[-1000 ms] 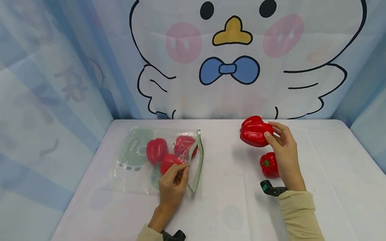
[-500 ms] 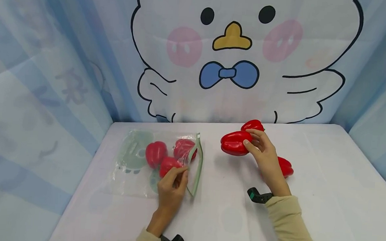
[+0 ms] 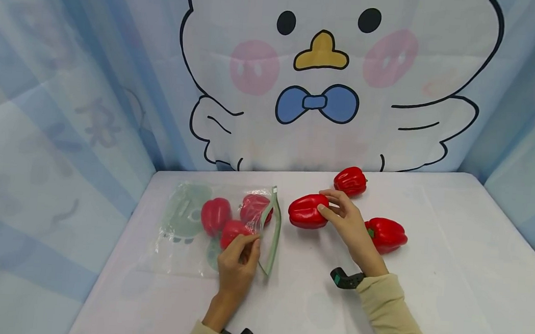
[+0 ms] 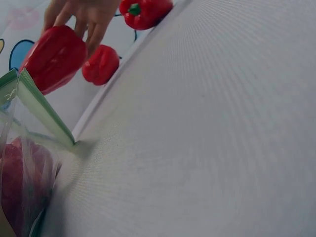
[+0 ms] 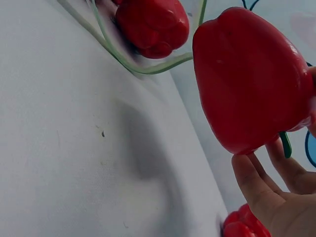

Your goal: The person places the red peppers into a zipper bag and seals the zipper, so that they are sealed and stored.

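Observation:
My right hand [image 3: 351,228] holds a red bell pepper [image 3: 307,211] by its stem end, clear above the table. Its blunt bottom points left at the mouth of a clear zip bag [image 3: 174,261]. Around the green stem [image 5: 286,144], fingers and thumb show in the right wrist view. Several red bell peppers [image 3: 216,216] lie inside the bag. My left hand [image 3: 235,270] pinches the near edge of the mouth, so the green zip strips [image 3: 274,239] stand apart. In the left wrist view the held pepper overlaps the top of the strip [image 4: 47,108].
Two loose bell peppers lie right of the bag: one [image 3: 350,181] near the table's back edge, another [image 3: 386,235] beside my right forearm. A black band device [image 3: 347,279] sits on my right wrist. Behind the white table [image 3: 304,312] hangs a cartoon-printed cloth [image 3: 312,144].
My right hand has carried the pepper left and toward me, from the far right to close by the bag's mouth. The left hand keeps its pinch on the bag.

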### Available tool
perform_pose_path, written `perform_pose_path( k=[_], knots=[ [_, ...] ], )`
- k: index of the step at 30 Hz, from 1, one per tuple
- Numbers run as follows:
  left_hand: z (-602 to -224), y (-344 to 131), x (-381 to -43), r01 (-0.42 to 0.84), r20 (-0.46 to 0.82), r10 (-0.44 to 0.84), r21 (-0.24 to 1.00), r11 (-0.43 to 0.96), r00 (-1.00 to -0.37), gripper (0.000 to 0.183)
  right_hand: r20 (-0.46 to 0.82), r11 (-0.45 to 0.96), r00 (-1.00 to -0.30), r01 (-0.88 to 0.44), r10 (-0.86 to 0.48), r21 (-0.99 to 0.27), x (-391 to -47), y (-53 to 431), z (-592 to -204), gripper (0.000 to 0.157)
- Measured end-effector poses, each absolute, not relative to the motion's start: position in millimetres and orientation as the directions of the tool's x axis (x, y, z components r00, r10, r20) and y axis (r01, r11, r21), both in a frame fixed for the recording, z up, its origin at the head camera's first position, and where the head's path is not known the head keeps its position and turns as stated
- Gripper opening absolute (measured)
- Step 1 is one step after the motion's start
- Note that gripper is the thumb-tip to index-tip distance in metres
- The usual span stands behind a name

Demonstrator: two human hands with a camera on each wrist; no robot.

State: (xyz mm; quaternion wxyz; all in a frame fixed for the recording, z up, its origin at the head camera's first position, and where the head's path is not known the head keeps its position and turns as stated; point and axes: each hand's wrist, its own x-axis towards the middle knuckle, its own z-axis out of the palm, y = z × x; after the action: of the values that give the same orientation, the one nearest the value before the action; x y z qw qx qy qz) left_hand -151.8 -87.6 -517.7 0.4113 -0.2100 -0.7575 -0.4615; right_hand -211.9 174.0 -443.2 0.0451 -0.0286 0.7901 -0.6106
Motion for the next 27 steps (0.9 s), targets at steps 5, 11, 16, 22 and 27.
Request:
perform_pose_path(
  k=[5,11,16,22,27],
  knots=[
    [-517,-87,-152,0.697,0.816,-0.061,0.527,0.486,-0.574,0.030,-0.078,0.238,-0.988,0.043,-0.137,-0.970,-212,168,-446,0.053],
    [-517,-88,-152,0.693,0.812,-0.060,0.531,0.487,-0.580,0.030,-0.115,0.239,-0.978,0.071,-0.174,-0.968,-211,159,-450,0.052],
    [-517,-88,-152,0.695,0.811,-0.057,0.532,0.484,-0.582,0.029,-0.135,0.251,-0.968,0.079,-0.211,-0.965,-210,150,-455,0.050],
    [-517,-88,-152,0.690,0.807,-0.055,0.537,0.486,-0.588,0.031,-0.136,0.261,-0.958,0.068,-0.251,-0.963,-206,137,-461,0.048],
    [-517,-88,-152,0.693,0.805,-0.054,0.541,0.477,-0.591,0.027,-0.129,0.247,-0.955,0.062,-0.267,-0.967,-202,126,-465,0.047]
  ],
)
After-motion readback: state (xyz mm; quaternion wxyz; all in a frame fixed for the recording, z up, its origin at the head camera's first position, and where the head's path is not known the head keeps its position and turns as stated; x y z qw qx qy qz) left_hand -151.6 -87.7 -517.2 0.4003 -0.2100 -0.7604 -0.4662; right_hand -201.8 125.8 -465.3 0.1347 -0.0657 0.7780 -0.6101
